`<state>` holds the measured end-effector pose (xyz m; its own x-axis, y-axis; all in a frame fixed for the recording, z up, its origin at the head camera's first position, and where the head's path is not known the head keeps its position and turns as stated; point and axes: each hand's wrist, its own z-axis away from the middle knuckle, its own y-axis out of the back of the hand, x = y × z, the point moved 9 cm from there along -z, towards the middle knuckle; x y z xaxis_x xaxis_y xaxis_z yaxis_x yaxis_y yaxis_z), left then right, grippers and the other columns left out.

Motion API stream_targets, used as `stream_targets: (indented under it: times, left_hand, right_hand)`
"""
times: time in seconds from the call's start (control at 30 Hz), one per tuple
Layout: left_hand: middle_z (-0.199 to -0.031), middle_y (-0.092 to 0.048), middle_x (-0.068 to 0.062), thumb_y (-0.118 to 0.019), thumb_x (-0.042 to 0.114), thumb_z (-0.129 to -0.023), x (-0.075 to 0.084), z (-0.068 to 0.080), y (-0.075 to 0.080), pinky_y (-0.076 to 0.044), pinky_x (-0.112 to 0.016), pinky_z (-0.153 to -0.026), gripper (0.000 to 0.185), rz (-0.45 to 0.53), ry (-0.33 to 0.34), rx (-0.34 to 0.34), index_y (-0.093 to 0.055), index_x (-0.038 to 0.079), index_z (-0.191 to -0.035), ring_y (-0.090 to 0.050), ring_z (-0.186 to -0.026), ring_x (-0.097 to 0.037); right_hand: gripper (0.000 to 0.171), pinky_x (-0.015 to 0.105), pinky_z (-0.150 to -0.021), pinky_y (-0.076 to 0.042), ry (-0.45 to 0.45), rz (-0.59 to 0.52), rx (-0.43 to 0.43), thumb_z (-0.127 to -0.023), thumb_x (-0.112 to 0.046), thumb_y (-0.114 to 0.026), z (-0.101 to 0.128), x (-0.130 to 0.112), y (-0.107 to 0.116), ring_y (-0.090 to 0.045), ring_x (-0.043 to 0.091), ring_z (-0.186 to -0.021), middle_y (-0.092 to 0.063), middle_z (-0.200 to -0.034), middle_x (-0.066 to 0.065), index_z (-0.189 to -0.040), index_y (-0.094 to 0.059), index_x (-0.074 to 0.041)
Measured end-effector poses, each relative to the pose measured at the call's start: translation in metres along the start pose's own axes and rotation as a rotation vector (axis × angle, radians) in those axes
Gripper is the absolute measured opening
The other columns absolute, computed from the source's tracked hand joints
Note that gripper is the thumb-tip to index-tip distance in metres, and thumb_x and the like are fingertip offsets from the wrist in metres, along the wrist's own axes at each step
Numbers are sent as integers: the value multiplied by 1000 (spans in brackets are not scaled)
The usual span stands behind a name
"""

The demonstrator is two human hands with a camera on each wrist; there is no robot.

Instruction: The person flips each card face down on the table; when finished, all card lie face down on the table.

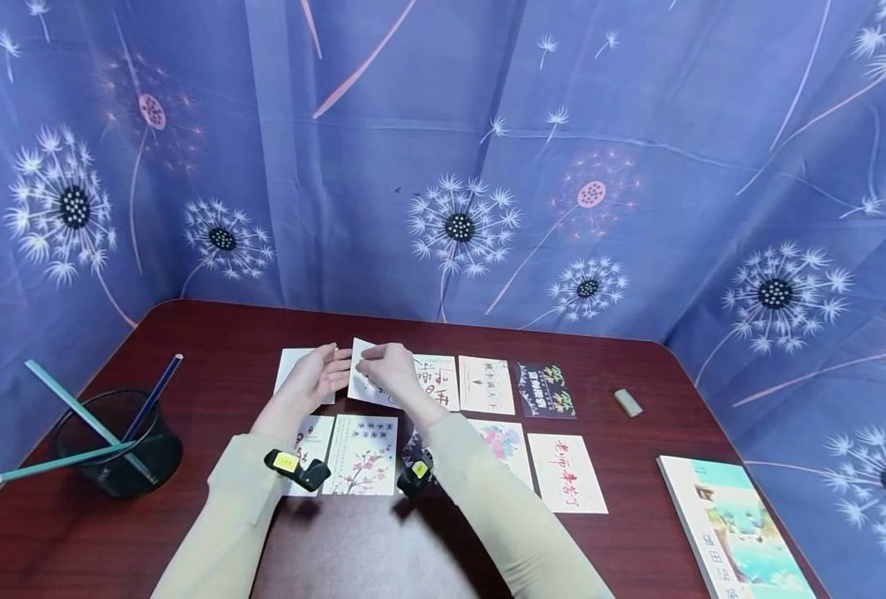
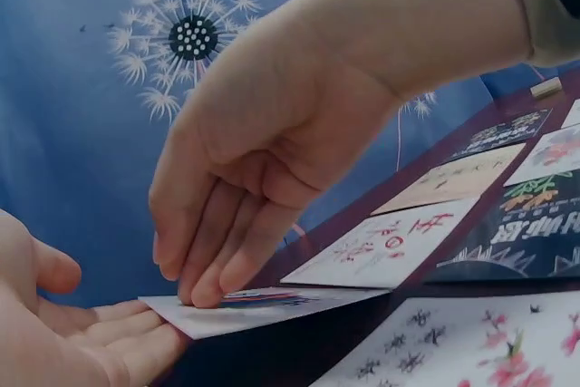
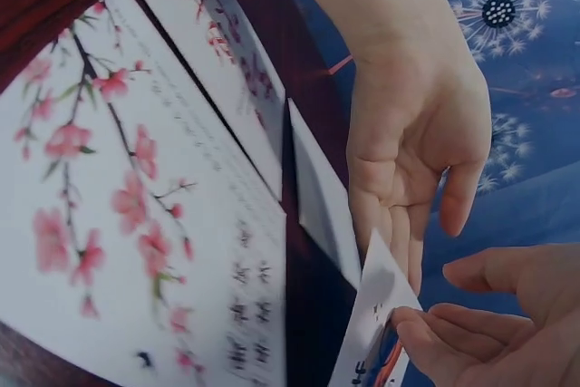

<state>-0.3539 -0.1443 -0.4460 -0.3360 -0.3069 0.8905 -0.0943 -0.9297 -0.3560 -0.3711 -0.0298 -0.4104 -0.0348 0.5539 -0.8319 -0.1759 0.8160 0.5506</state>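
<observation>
A white card [image 1: 365,384] with dark and red print is tilted up from the table in the back row. My right hand [image 1: 392,370] reaches over it and pinches it, fingertips on its printed face. My left hand [image 1: 314,378] lies palm up at the card's left edge. In the left wrist view, the straight fingers [image 2: 136,337] of that hand touch the card's corner, thumb apart. Beneath my left hand a plain white card [image 1: 290,363] lies partly hidden. To the right lies a card with red writing [image 1: 438,378].
A blossom card [image 1: 360,456], a floral card [image 1: 504,445] and a red-lettered card [image 1: 566,472] lie in front. A beige card [image 1: 486,385] and a dark card [image 1: 546,389] continue the back row. Around them are an eraser [image 1: 627,403], a book [image 1: 738,528] and a pencil cup [image 1: 160,453].
</observation>
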Motion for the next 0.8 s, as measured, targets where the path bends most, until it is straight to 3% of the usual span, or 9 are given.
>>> stream_targets:
  times: [0.23,0.4,0.57,0.8]
  left_hand:
    - [-159,-12,-31,-17,29,-109,27,12,-19,-17,-45,-123,58,-25,-102,-40,-12,-9,-152,-14,-149,-40]
    - [-157,-19,-32,-18,27,-109,43,23,-31,-23,-45,-121,57,-63,-172,-28,-16,-11,-151,-23,-147,-39]
    - [-154,-28,-32,-20,25,-109,48,29,-36,-28,-44,-119,54,-108,-208,16,-22,-11,-150,-31,-144,-38]
    - [-152,-33,-31,-22,22,-109,44,29,-35,-31,-40,-118,52,-154,-235,-4,-24,-10,-150,-35,-142,-35]
  right_hand:
    - [29,17,-64,-53,103,-7,137,-81,-24,-77,2,-20,25,-71,16,-83,-77,-95,8,-104,-76,-6]
    - [31,16,-59,-53,134,-81,222,-73,-20,-85,4,-27,36,-73,15,-76,-77,-86,7,-98,-77,-5]
    - [29,16,-62,-54,145,-182,232,-71,-10,-84,4,-25,39,-74,16,-80,-77,-86,9,-99,-77,-4]
    - [27,22,-70,-60,107,-371,203,-77,-2,-76,-1,-7,40,-73,18,-83,-76,-94,17,-104,-74,2]
